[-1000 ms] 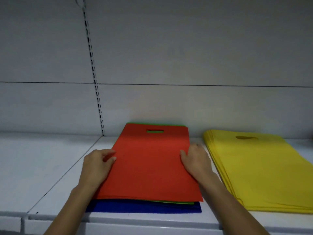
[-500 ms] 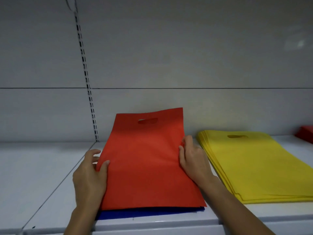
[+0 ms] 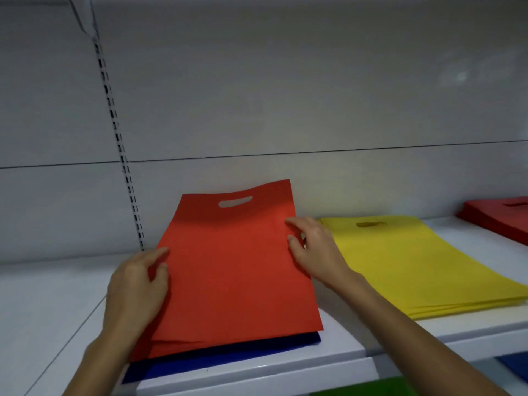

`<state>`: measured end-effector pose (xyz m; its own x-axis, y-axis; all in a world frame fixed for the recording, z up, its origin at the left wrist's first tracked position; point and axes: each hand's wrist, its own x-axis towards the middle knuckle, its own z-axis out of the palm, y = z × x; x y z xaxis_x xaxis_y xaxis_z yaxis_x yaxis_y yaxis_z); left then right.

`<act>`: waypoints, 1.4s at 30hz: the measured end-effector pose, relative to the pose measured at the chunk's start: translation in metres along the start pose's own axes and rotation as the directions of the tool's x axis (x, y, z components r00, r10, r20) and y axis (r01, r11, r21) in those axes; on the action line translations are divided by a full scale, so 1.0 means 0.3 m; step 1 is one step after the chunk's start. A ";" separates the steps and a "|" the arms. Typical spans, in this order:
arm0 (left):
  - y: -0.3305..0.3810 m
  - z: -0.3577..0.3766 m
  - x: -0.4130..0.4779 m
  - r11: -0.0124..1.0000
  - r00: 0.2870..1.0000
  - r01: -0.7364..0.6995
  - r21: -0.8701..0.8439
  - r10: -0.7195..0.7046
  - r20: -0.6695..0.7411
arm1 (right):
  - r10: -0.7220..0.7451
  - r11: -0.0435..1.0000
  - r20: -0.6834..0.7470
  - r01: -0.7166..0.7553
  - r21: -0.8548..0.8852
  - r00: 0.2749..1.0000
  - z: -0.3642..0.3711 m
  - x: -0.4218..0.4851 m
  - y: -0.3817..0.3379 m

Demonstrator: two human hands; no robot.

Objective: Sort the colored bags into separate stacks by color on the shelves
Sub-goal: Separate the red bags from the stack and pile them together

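Lifting higher than a moment ago, the red bag (image 3: 234,264) is tilting up off the blue bag (image 3: 217,364) on the shelf (image 3: 343,347). Left hand (image 3: 137,290) and right hand (image 3: 314,250) are pinching its side edges, probably keeping it flat for carrying to the red stack (image 3: 497,221) beyond the yellow stack (image 3: 414,264).

free: shelf (image 3: 57,295) left half bare to front edge | blocked: yellow stack (image 3: 414,261) right of centre, red stack (image 3: 497,221) at right end | behind: back panel (image 3: 285,110)
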<state>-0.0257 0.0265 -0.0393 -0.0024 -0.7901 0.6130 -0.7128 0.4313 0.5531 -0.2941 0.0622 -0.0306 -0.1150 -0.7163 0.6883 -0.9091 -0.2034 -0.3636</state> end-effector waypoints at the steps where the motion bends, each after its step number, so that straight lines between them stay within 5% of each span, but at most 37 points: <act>1: 0.030 0.000 0.005 1.000 1.000 -0.017 -0.008 0.017 0.018 | -0.007 1.000 -0.005 0.007 -0.016 1.000 -0.032 -0.003 0.012; 11: 0.559 0.244 -0.082 0.945 0.942 -0.278 -0.174 0.304 0.142 | 0.144 0.963 -0.173 -0.178 -0.202 0.974 -0.564 -0.163 0.361; 28: 1.648 0.832 -0.511 0.770 0.807 -0.310 -0.557 0.523 0.274 | 0.407 0.756 -0.343 -0.523 -0.394 0.846 -1.554 -0.645 1.023; 37: 1.884 1.084 -0.449 0.788 0.783 -0.395 -0.472 0.557 0.277 | 0.408 0.739 -0.332 -0.521 -0.426 0.850 -1.675 -0.543 1.349; 42: 1.916 1.171 -0.417 0.869 0.842 -0.371 -0.328 0.464 0.275 | 0.383 0.804 -0.231 -0.446 -0.393 0.895 -1.648 -0.410 1.540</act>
<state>-0.6815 0.2200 0.0037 -0.5250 -0.5853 0.6178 -0.3885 0.8107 0.4379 -0.8978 0.3864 0.0273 -0.5432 -0.5644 0.6216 -0.8374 0.4181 -0.3521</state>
